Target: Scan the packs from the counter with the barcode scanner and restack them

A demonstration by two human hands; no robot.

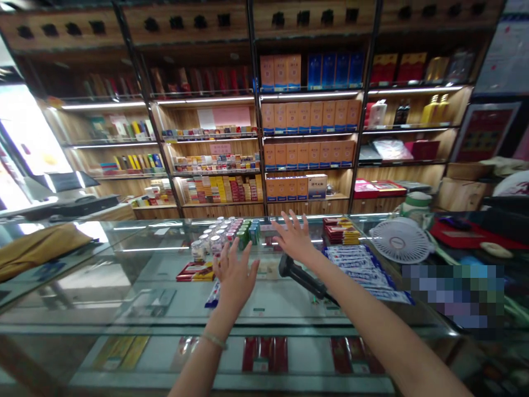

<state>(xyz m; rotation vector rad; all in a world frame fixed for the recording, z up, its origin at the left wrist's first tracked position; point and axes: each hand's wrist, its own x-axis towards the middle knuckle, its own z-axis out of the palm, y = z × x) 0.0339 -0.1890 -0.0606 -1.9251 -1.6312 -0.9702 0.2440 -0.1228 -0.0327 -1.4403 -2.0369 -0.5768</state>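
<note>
My left hand [237, 275] is held over the glass counter with its fingers spread and nothing in it. Partly behind it lie red and yellow packets [190, 272] and a blue-and-white packet [212, 295]. Farther forward, my right hand [294, 241] is also open, fingers apart and empty. Below its wrist a black handheld scanner [300, 274] rests on the glass. Small white-topped containers [215, 242] stand in rows beyond my left hand, with green ones [244, 232] beside them. To the right are many blue-and-white packets [359, 267] and stacked red and yellow packets [341, 230].
A white fan [399, 241] stands at the right, near a green-and-white container [417, 203]. Brown cloth [45, 248] lies on the counter's left. Boxed goods [309, 117] fill lit shelves behind. Red packs [264, 353] sit inside the glass counter [144, 317].
</note>
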